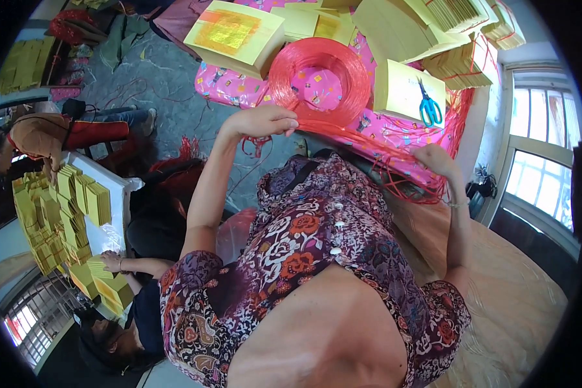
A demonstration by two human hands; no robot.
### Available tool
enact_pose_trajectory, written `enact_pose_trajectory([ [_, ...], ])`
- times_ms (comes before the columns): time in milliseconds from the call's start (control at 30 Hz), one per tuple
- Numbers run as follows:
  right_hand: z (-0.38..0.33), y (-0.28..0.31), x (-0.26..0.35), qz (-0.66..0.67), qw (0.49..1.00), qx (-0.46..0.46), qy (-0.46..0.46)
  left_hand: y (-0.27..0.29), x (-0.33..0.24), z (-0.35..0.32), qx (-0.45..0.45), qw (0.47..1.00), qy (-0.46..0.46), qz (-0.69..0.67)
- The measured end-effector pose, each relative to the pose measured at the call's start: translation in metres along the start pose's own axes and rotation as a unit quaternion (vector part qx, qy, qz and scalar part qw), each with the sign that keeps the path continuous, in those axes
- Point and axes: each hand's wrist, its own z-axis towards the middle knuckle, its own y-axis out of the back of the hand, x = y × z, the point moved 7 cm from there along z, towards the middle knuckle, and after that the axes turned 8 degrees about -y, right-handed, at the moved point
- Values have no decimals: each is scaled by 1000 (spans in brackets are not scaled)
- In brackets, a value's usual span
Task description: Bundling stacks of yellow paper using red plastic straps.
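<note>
A large ring-shaped roll of red plastic twine [354,81] lies on a table with a pink patterned cover [229,85]. At the roll's near edge, my left hand [265,122] pinches a strand of red twine [362,136]. The strand runs to the right, where my right hand [435,159] has its fingers closed around it. Below the right hand, loose loops of twine hang at the table's near edge. Scissors with blue handles [429,108] rest on a yellow paper stack [398,89] right of the roll.
A thick yellow paper stack with a gold square [229,33] stands behind the roll. Tied yellow bundles [462,61] are piled at the back right. On the left, two people handle yellow bundles at a white table [115,205]. A window [542,145] is at the right.
</note>
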Motion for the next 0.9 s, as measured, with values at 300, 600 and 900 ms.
enact_pose_trajectory([
  [300, -33, 17, 210, 53, 894, -306, 323, -2, -24, 52, 43, 995, -9, 94],
  [600, -7, 8, 228, 112, 927, -192, 303, 6, -54, 32, 3, 988, 117, -104],
  [900, -17, 99, 82, 221, 939, -210, 159, 19, -7, -14, -44, 979, 77, -184],
])
